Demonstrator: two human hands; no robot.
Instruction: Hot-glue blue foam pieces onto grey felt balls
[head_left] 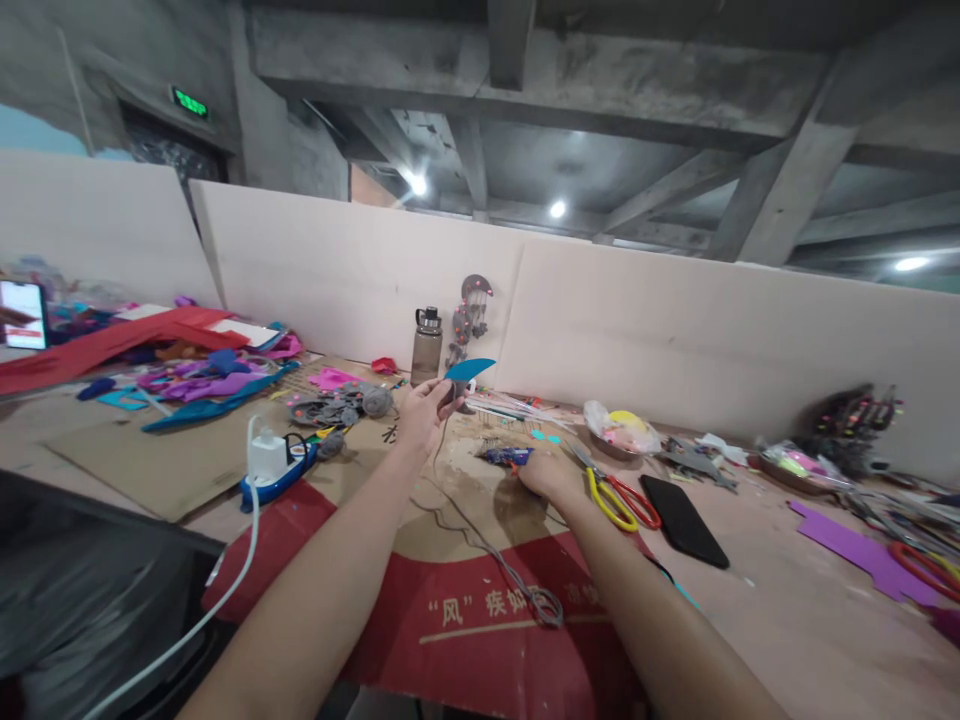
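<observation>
My left hand (422, 415) is raised above the work surface, its fingers pinched on a blue felt piece (471, 369) shaped like a curved leaf or crescent. Some grey material shows at the fingertips below the blue edge. A strand of grey yarn (487, 545) hangs from there and trails in a loose tangle over the red-and-brown cardboard (405, 655). Lower and to the right, my right hand (545, 474) is closed on a dark blue glue gun (508, 456) with an orange trigger, its nozzle pointing left. Its grip is hidden by the hand.
Scissors with yellow and red handles (616, 498) and a black phone (684, 520) lie right of my right hand. A bottle (427, 348) stands behind. Left are a blue power strip (281, 475), a grey yarn ball (376, 400) and felt scraps (202, 378). White boards (337, 265) wall the back.
</observation>
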